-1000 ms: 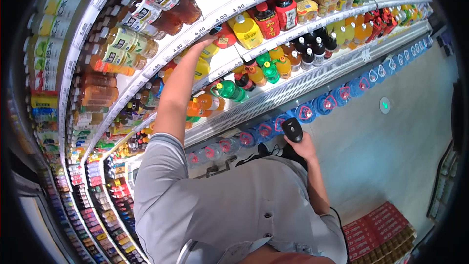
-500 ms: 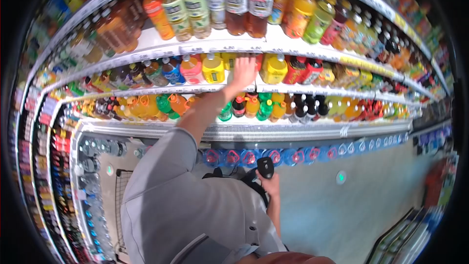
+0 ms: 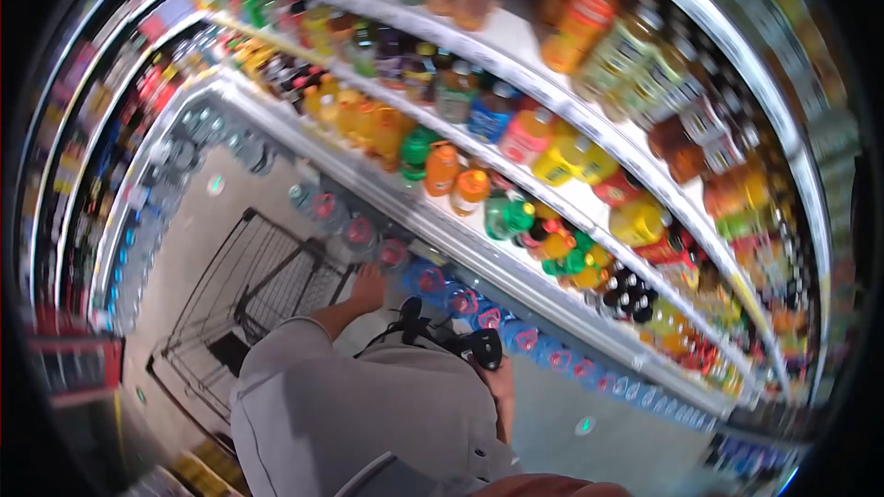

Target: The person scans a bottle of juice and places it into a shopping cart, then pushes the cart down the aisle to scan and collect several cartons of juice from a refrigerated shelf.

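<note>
Scanner (image 3: 482,348): black, handheld, kept low at waist height, just in front of the grey shirt (image 3: 368,423); probably held there to stay within easy reach.
Right hand (image 3: 503,385): wrapped around the Scanner from below, fingers closed on the grip; partly hidden by the shirt.
Cable (image 3: 406,317): dark, bunched against the shirt front beside the Scanner; far end not traceable.
Left hand (image 3: 369,287): lowered at the end of a bare forearm, between the cart's near rim and the bottom row of bottles; too blurred to tell whether spread or curled, or whether touching anything.
Shopping cart (image 3: 241,287): dark wire, standing close alongside the cooler, just beside the Left hand; likely drawn in tight for short reaches.
Water bottles (image 3: 431,280): blue and red labels, lined along the cooler's foot at floor level.
Cooler shelves (image 3: 516,69): open-fronted, tiered, white-edged, bent by the lens.
Drinks: orange bottles (image 3: 444,170), green bottle (image 3: 419,145), yellow bottle (image 3: 639,221), dark bottles (image 3: 626,294); grouped by kind and faced outward, presumably for quick finding.
Floor (image 3: 562,396): pale, smooth, with a small green marker (image 3: 584,424).
Room: shop aisle, brightly lit, heavily motion-blurred.
</note>
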Tool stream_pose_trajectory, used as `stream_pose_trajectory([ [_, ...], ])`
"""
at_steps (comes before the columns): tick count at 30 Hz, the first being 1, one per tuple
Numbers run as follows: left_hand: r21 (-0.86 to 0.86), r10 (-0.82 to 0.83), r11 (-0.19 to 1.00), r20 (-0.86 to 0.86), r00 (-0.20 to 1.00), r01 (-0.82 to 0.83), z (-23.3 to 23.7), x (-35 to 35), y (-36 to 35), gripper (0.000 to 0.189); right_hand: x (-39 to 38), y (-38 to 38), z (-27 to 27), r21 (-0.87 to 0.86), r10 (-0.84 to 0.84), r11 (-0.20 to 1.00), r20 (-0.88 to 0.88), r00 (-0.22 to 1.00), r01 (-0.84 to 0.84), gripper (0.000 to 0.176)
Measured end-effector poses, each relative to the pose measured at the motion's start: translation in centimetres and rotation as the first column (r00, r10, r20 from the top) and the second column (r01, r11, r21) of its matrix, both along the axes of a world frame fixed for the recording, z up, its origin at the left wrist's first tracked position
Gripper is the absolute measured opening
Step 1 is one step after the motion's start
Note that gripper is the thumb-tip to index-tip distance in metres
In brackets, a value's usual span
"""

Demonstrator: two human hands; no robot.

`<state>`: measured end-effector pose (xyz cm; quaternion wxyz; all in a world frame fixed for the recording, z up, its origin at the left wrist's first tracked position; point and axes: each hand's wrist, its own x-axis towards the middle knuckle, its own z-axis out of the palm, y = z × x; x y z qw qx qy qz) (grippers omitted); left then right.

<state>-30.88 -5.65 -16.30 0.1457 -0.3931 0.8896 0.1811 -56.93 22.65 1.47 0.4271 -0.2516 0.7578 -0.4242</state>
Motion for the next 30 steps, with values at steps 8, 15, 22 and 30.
stream_pose_trajectory([
  [8, -0.274, 0.255, 0.914, -0.191, 0.948, -0.301, -0.2, 7.5, -0.3, 0.05, 0.6, -11.6, -0.6, 0.048, 0.532, 0.836, -0.316, 0.786, -0.547, 0.029],
  [15, -0.195, 0.778, 0.512, -0.309, 0.548, -0.837, 4.4, 18.6, 10.5, 0.053, 4.3, -15.7, 4.2, 0.144, 0.777, 0.621, -0.245, 0.58, -0.771, 0.033],
  [22, -0.074, 0.885, 0.465, 0.039, 0.464, -0.882, 5.8, 19.4, 13.9, 0.052, 6.4, -8.4, 5.6, 0.241, 0.894, 0.447, -0.136, 0.426, -0.862, 0.047],
  [30, 0.056, 0.823, 0.568, -0.075, 0.564, -0.821, 5.8, 20.3, 19.6, 0.059, 7.6, 0.2, -5.1, -0.015, 0.85, 0.524, -0.051, 0.524, -0.852, 0.041],
])
